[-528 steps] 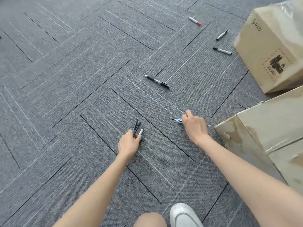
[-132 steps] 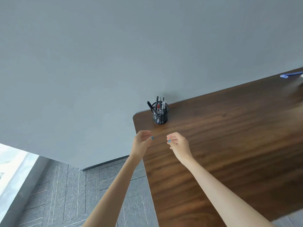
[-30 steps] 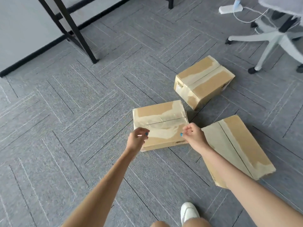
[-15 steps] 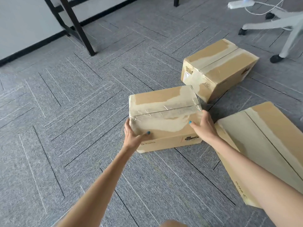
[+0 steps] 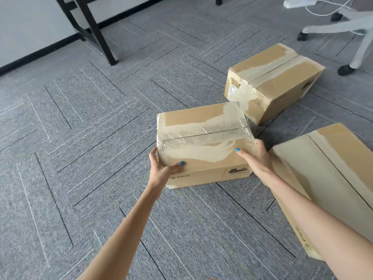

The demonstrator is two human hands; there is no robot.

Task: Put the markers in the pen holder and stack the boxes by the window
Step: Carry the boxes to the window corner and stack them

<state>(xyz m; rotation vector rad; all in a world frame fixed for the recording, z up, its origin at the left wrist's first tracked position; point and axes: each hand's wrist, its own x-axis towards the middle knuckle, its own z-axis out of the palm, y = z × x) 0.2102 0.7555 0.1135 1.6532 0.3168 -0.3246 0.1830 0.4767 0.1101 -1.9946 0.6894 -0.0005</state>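
Box (image 5: 203, 142): tan cardboard, wrinkled clear tape on top.

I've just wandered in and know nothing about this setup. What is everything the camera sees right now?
middle box: one, brown cardboard with pale tape, centre, between the hands
far box: one, brown cardboard, taped, on the carpet beyond it, to the right
near box: one, brown cardboard, right edge, partly behind the right forearm
carpet: grey, covers the floor
table legs: black, top left
wall: pale grey, top left
chair base: one, white with black castors, top right
power strip: one, white, top edge
left hand: grips the middle box's near left corner
right hand: holds its right side
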